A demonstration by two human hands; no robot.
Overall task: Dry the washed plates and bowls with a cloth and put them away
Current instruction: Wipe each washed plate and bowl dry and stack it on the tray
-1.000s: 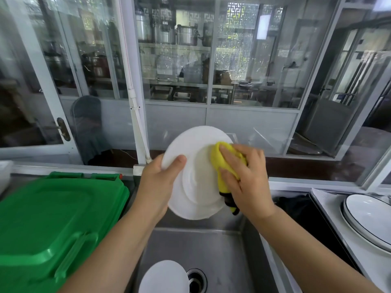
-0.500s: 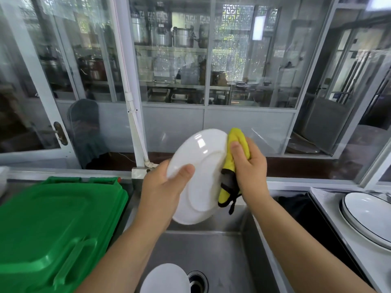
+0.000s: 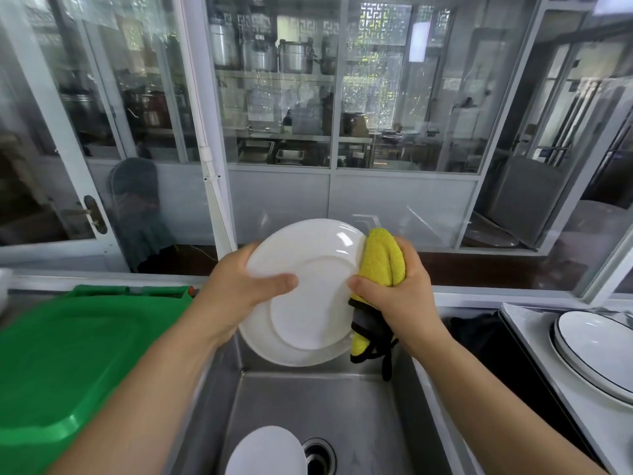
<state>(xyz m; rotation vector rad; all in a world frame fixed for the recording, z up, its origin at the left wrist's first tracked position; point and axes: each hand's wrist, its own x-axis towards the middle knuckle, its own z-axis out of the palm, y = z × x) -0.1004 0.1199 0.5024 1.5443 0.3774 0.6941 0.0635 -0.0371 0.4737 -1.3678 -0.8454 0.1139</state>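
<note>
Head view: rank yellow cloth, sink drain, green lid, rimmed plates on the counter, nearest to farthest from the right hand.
1. yellow cloth: gripped in the right hand, against the white plate.
2. sink drain: below, in the basin.
3. rimmed plates: on the counter, far right.
4. green lid: far left, past the left hand.
Drain and rimmed plates are close to call.

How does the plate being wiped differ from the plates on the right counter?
The held plate is plain white; the counter plates have a dark rim line. The held plate is tilted up over the sink, gripped by the left hand; the counter plates lie flat, stacked. Both are round and white.
</note>
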